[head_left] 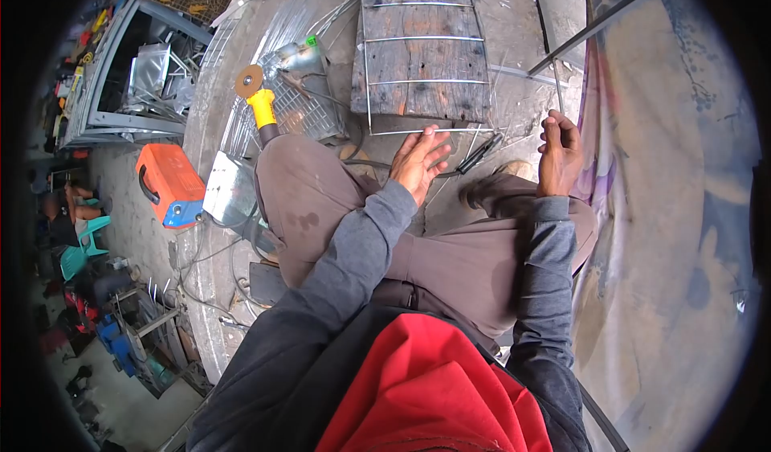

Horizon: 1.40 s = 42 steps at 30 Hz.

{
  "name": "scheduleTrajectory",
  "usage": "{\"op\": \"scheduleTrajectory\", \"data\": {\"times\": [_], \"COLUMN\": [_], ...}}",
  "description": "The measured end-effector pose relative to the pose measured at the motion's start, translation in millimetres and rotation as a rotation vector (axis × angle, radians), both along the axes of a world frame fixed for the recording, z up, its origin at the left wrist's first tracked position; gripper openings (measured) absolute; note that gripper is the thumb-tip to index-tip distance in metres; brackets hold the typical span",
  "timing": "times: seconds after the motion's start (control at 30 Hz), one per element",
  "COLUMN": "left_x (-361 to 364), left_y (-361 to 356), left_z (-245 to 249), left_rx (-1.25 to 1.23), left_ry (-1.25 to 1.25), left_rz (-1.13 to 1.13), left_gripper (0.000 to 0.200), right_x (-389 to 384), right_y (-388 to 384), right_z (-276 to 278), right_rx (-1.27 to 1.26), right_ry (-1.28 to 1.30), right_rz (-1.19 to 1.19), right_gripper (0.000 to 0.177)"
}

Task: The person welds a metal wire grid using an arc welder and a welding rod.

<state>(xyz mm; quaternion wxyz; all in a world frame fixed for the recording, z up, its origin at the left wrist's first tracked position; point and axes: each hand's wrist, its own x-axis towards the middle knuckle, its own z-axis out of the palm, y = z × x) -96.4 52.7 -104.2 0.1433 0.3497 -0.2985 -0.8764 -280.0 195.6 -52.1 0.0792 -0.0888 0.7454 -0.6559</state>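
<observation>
A metal rod frame (426,39) with several crossbars lies on a dark, scorched wooden board (422,74). Its near bar extends past the board's near edge. My left hand (419,161) is at that near bar, fingers spread, the fingertips beside or on the bar. On the right, my right hand (560,151) is raised with thumb and fingers pinched around a thin rod (558,86) that points away from me. A black electrode holder (479,155) lies between my hands, below the board's corner.
A yellow angle grinder (262,108) stands by my left knee, near wire mesh (301,90). Further left are an orange welding machine (170,185), a metal-framed bin (136,122) and a seated person (68,211). Patterned cloth (666,211) hangs right; a metal bar (602,22) crosses the upper right.
</observation>
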Motion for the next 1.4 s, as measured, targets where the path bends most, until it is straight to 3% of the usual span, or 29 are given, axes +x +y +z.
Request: {"op": "scheduleTrajectory", "data": {"times": [0.4, 0.7, 0.97, 1.4], "left_x": [42, 38, 21, 16], "left_y": [13, 7, 4, 6], "left_z": [-7, -26, -58, -58], "left_rx": [-0.074, -0.051, -0.078, -0.044], "left_ry": [-0.044, -0.1, -0.139, -0.165], "left_rz": [0.191, 0.162, 0.214, 0.216], "left_gripper": [0.017, 0.023, 0.024, 0.027], "right_x": [2, -2, -7, -8], "right_y": [-9, -7, 4, 10], "right_z": [7, 16, 15, 17], "right_rx": [-0.097, -0.247, -0.228, -0.188], "right_ry": [0.01, -0.021, -0.021, -0.031], "right_rz": [-0.09, -0.219, -0.215, -0.22], "right_gripper": [0.026, 0.022, 0.023, 0.023]}}
